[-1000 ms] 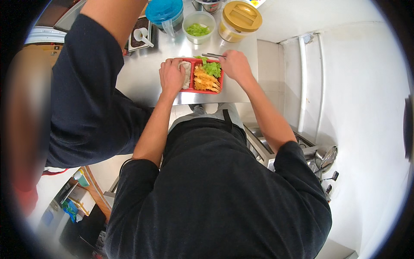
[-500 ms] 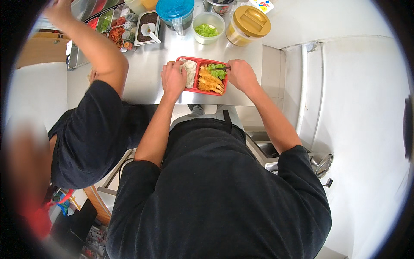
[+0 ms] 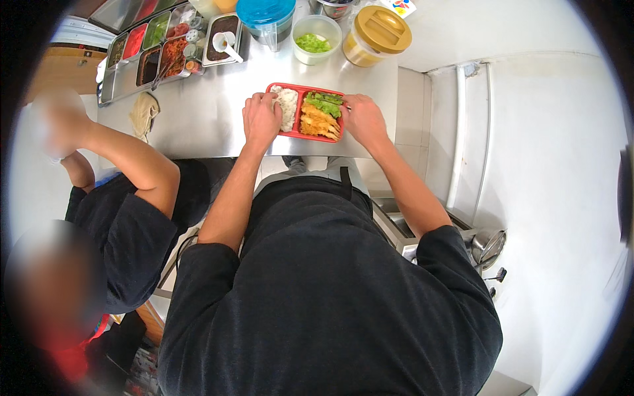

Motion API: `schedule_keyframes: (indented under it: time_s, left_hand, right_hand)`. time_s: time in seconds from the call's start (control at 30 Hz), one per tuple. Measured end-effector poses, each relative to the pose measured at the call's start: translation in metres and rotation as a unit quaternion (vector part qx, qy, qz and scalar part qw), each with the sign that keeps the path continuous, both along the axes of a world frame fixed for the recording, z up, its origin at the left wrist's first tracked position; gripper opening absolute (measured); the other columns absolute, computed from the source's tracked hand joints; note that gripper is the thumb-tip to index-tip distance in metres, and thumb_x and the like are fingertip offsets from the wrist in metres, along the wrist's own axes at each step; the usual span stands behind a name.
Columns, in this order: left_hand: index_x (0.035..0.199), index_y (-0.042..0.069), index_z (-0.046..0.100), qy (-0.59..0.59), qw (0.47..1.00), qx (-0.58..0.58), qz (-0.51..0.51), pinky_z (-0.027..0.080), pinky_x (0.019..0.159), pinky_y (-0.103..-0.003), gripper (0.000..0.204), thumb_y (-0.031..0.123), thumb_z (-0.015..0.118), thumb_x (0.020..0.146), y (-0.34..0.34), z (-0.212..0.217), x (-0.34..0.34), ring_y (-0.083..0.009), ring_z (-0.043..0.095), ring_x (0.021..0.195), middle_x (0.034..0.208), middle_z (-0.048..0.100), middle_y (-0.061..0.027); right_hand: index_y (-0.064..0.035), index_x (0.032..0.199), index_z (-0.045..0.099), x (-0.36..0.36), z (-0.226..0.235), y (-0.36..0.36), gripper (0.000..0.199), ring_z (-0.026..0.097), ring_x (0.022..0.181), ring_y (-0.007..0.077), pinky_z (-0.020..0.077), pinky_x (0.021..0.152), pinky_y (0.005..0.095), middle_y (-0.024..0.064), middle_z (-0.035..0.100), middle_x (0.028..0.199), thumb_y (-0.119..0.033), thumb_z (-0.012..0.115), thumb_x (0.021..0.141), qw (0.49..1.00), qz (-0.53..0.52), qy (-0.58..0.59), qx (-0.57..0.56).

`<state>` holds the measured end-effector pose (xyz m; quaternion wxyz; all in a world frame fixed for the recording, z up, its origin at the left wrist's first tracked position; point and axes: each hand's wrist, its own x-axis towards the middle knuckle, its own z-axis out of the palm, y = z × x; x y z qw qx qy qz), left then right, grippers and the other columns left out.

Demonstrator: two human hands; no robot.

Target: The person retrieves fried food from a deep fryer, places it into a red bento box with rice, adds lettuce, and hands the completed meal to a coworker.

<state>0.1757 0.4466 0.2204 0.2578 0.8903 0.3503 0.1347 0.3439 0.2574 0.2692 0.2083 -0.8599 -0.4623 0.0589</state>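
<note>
A red two-compartment food tray [image 3: 305, 88] lies on the steel counter in front of me. Its left compartment holds white rice [image 3: 286, 105]; green lettuce [image 3: 323, 102] and golden fried strips [image 3: 318, 123] fill the right one. My left hand [image 3: 262, 119] grips the tray's left side, fingers bent over the rim beside the rice. At the right rim, my right hand [image 3: 363, 121] is closed on a thin dark utensil [image 3: 332, 99] that rests against the lettuce. Its exact kind is too small to tell.
Behind the tray stand a tub of chopped lettuce [image 3: 316, 43], a gold-lidded container [image 3: 378, 36] and a blue-lidded jug [image 3: 266, 18]. Farther left are a dark-filled pan with a white scoop [image 3: 223, 41] and several topping bins [image 3: 158, 33]. A co-worker [image 3: 132, 158] stands at my left, near a cloth [image 3: 143, 115].
The utensil in my right hand has shifted toward the lettuce at the compartment's far side. The co-worker's arm has drawn back from the bins, uncovering the cloth. My left hand stays on the tray.
</note>
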Motion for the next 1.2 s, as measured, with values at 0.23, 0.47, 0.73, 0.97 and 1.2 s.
schedule_keyframes:
  time_s: [0.23,0.47,0.73,0.97,1.2]
  left_hand:
    - [0.111,0.007,0.069,-0.015,1.000,-0.003,0.008,0.045,0.091,-0.045,0.025,0.017,0.062,0.089,0.005,-0.002,-0.013,-0.0337,0.056,0.105,0.112,0.063,-0.0157]
    - [0.111,0.008,0.069,0.000,1.000,-0.009,0.014,0.045,0.092,-0.045,0.025,0.017,0.062,0.089,0.005,-0.006,-0.022,-0.0334,0.056,0.105,0.112,0.062,-0.0154]
    - [0.112,0.007,0.068,0.002,1.000,-0.004,0.014,0.046,0.092,-0.046,0.026,0.016,0.061,0.089,0.004,-0.007,-0.023,-0.0346,0.056,0.106,0.112,0.061,-0.0178]
    - [0.120,0.002,0.061,-0.036,0.993,-0.093,0.066,0.047,0.091,-0.047,0.030,0.010,0.057,0.092,0.005,-0.021,-0.021,-0.0379,0.059,0.103,0.109,0.063,-0.0226]
    - [0.120,-0.002,0.058,0.002,0.974,-0.195,0.113,0.050,0.084,-0.047,0.030,0.006,0.055,0.091,-0.005,-0.023,-0.030,-0.0379,0.066,0.094,0.098,0.069,-0.0225]
  right_hand:
    - [0.0022,0.099,0.069,0.006,0.021,-0.018,0.022,0.063,0.092,0.0358,0.0512,0.086,0.0436,0.0208,0.068,0.092,-0.011,0.065,0.082,0.996,-0.016,0.032,-0.085]
    - [0.0004,0.098,0.069,0.000,0.017,-0.010,0.017,0.063,0.090,0.0352,0.0514,0.084,0.0432,0.0180,0.067,0.089,-0.009,0.066,0.084,0.999,0.029,-0.040,-0.013]
    - [0.0011,0.096,0.070,0.008,-0.012,0.013,0.017,0.063,0.092,0.0357,0.0506,0.086,0.0441,0.0191,0.068,0.090,-0.010,0.065,0.084,0.996,0.032,-0.039,-0.070]
    - [0.0024,0.105,0.069,0.009,0.022,-0.007,0.023,0.063,0.095,0.0366,0.0507,0.086,0.0448,0.0207,0.068,0.096,-0.011,0.066,0.086,0.999,-0.008,0.018,-0.038]
    - [0.0036,0.101,0.068,0.039,0.059,0.039,0.023,0.064,0.093,0.0389,0.0519,0.083,0.0461,0.0228,0.068,0.093,-0.014,0.064,0.086,0.987,-0.021,-0.062,0.148]
